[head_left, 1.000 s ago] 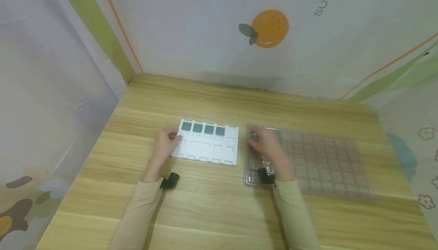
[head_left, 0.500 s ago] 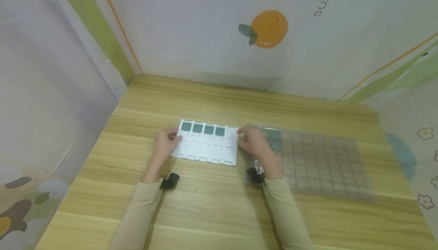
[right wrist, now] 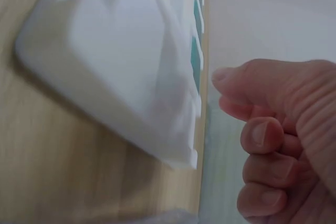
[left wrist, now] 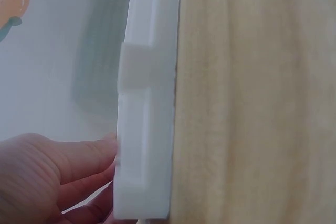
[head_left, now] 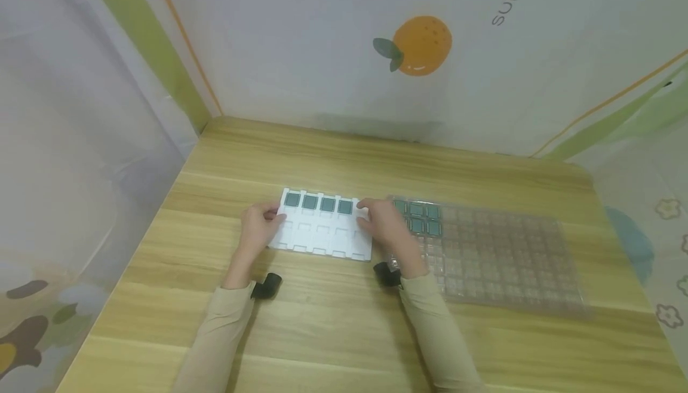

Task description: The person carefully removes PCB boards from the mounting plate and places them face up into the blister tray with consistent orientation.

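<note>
A white plastic tray (head_left: 314,235) with shallow pockets lies in the middle of the table in the head view. Several square green chips (head_left: 328,203) fill the back row from the left. My left hand (head_left: 258,226) grips the tray's left edge between thumb and fingers; the left wrist view shows the thumb (left wrist: 92,156) against it. Over the tray's back right pocket is my right hand (head_left: 386,226). Its fingers are curled and thumb and forefinger lie close together in the right wrist view. Whether something is between those fingertips is hidden.
Right of the white tray lies a larger clear plastic tray (head_left: 502,255) with many cells. Green chips (head_left: 433,211) sit in its back left cells, partly hidden by my right hand. A printed curtain (head_left: 301,52) hangs behind the wooden table (head_left: 322,333).
My right hand has moved left, from the clear tray's back left cells to the white tray's back right pocket. The left hand and the white tray have stayed in place.
</note>
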`<state>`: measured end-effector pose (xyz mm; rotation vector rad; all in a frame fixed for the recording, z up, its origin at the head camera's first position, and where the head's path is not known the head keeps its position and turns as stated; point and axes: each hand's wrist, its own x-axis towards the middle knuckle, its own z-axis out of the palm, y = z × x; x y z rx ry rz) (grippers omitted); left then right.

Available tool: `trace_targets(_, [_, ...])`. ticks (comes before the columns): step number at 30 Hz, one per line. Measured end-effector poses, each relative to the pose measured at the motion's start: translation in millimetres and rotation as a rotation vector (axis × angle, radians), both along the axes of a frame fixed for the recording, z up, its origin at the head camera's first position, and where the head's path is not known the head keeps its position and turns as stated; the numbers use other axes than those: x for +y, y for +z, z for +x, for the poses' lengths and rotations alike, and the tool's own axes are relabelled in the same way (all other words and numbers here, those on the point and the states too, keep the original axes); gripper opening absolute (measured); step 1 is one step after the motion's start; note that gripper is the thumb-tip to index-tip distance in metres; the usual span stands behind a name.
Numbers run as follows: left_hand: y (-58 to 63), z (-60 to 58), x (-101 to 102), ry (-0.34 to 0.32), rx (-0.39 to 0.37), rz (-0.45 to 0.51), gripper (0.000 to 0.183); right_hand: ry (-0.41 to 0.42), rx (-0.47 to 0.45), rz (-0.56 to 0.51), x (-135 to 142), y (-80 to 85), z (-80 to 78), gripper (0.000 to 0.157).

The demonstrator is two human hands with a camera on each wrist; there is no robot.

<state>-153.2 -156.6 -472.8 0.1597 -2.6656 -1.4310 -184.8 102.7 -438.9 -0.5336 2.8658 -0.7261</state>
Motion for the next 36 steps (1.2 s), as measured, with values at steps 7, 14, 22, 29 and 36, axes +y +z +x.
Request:
trace_targets(7, [0.2,0.3,0.3,-0.004,0.003,-0.009,0.027,0.009,0.024,-0.009,-10.3,0.3,-3.9,0.033])
trace_targets(14, [0.8,0.6,0.8,-0.013,0.021,-0.013,0.027,0.002,0.042,0.021,-16.3,-3.2,-8.2,0.033])
trace_targets(22, [0.0,-1.1,0.4,-0.011,0.013,-0.013,0.028,-0.045,0.03,0.114,-23.2,-9.2,-12.1,0.035])
trace_targets(29, [-0.2,-0.4,-0.1,-0.006,0.013,-0.011,0.027,-0.084,-0.016,0.078,-29.4,-14.0,-13.0,0.037])
trace_targets(36, [0.9,0.3,-0.2,-0.004,-0.003,-0.009,0.027,-0.09,-0.029,0.065,-31.1,-13.5,-13.6,0.036])
